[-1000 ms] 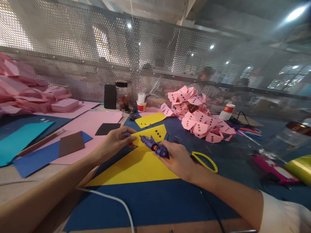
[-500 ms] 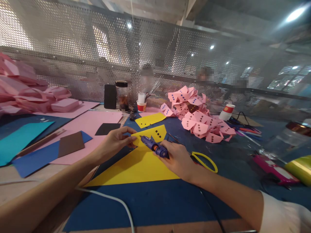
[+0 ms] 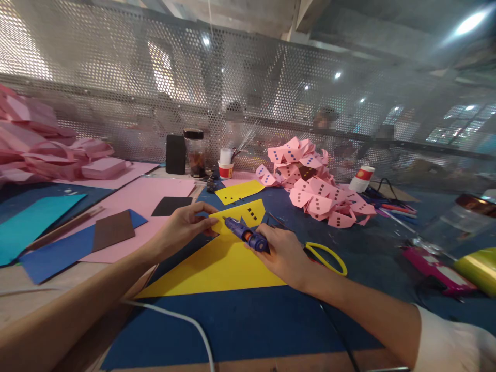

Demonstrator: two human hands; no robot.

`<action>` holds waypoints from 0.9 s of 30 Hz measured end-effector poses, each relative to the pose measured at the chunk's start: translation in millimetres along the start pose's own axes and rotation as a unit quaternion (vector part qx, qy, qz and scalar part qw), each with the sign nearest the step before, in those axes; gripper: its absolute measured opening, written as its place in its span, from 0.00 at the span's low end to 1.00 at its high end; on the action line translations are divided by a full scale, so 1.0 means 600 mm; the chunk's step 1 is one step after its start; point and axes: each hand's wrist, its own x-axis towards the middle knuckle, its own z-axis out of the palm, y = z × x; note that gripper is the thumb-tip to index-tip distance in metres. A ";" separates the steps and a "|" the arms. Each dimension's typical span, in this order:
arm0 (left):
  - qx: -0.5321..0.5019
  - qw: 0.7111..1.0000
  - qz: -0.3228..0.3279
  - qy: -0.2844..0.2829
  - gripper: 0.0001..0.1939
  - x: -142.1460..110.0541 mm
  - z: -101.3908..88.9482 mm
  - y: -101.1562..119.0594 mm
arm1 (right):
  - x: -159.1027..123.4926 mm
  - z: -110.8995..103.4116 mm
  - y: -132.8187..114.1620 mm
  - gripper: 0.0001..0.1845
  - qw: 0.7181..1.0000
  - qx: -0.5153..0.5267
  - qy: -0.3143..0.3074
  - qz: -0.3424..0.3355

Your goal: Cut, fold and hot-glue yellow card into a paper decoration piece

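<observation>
My left hand (image 3: 189, 226) pinches the left end of a yellow paper strip (image 3: 256, 208) that carries small dark squares near its right end. A blue glue gun (image 3: 246, 234) is gripped in my right hand (image 3: 289, 253), its nozzle pointing left at the strip near my left fingertips. Whether the nozzle touches the paper I cannot tell. Under both lies a larger yellow sheet (image 3: 217, 274) on the dark blue mat (image 3: 248, 330). Just right of my right hand are yellow-handled scissors (image 3: 327, 258), partly hidden. Another yellow piece (image 3: 242, 191) with dark squares lies behind.
Folded pink paper pieces (image 3: 321, 194) with dark squares are heaped at the back right; more pink paper (image 3: 34, 134) is piled left. A lidded jar (image 3: 195, 155) and a paper cup (image 3: 226, 169) stand behind. A white cable (image 3: 182, 316) crosses in front.
</observation>
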 end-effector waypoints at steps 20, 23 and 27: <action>-0.004 1.000 0.007 0.002 0.20 0.001 0.000 -0.001 | -0.001 0.000 0.003 0.06 1.000 0.003 0.004 -0.008; -0.006 1.000 0.006 -0.001 0.19 0.000 -0.002 -0.003 | -0.001 -0.001 0.003 0.07 1.000 0.008 -0.004 -0.007; -0.005 1.000 0.004 -0.003 0.18 0.000 -0.003 -0.004 | -0.001 -0.002 0.002 0.06 1.000 0.011 -0.009 -0.004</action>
